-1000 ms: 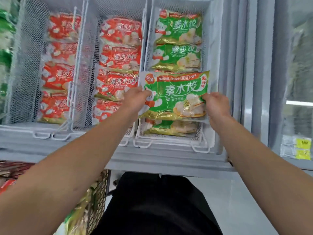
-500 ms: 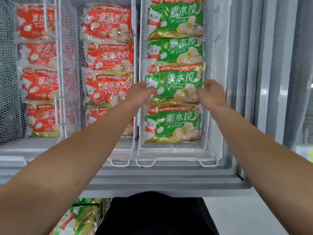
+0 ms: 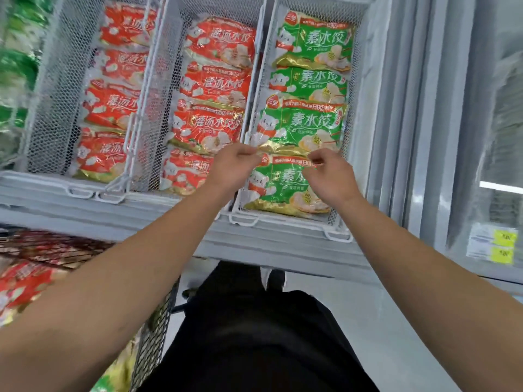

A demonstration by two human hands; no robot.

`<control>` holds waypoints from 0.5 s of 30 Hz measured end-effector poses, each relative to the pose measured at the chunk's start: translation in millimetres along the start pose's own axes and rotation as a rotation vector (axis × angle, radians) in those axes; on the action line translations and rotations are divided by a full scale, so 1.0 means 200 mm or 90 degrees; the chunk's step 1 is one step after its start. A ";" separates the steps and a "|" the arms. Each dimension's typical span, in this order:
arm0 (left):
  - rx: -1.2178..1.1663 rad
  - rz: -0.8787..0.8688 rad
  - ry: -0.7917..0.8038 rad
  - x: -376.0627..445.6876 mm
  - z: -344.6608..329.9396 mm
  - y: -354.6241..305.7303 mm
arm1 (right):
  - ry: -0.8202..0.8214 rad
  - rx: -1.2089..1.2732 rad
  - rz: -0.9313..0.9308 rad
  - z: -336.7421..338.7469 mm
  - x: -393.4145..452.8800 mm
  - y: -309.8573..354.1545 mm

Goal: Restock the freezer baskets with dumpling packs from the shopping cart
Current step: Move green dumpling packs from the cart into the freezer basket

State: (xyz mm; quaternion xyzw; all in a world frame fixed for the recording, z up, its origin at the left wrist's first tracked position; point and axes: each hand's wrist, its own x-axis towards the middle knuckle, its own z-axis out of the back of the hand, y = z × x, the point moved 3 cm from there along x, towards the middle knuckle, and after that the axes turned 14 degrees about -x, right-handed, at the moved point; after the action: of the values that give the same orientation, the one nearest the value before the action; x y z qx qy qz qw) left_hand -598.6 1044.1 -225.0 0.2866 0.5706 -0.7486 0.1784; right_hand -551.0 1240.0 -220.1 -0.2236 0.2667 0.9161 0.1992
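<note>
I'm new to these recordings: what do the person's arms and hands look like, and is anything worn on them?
Both arms are bare up to the frame's edge: no sleeves show. The left hand and right hand wear no gloves, and no rings, watch or bands are visible. Below the arms, dark black clothing covers the person's body.

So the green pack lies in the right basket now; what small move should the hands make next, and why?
Probably draw both hands back toward the cart. The left hand and right hand hold nothing, and the green pack already lies in the right basket, which shows four packs.
</note>
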 end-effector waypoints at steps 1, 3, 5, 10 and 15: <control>-0.009 -0.012 -0.016 -0.09 0.01 0.04 | -0.007 -0.006 0.031 -0.02 -0.08 -0.01; -0.024 -0.037 -0.039 -0.23 0.04 0.10 | -0.020 -0.016 0.075 -0.07 -0.21 -0.02; -0.037 -0.069 -0.076 -0.41 0.08 0.19 | -0.017 -0.033 0.121 -0.12 -0.36 -0.03; -0.081 -0.074 -0.155 -0.81 0.21 0.42 | -0.017 -0.026 0.196 -0.23 -0.65 0.01; -0.115 -0.039 -0.230 -1.11 0.36 0.70 | 0.049 -0.040 0.249 -0.42 -0.87 0.07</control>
State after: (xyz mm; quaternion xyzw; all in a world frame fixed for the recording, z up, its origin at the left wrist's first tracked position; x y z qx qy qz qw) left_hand -359.6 921.4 -177.0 0.1132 0.6028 -0.7385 0.2801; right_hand -389.6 1138.6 -188.8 -0.2087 0.2841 0.9358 0.0000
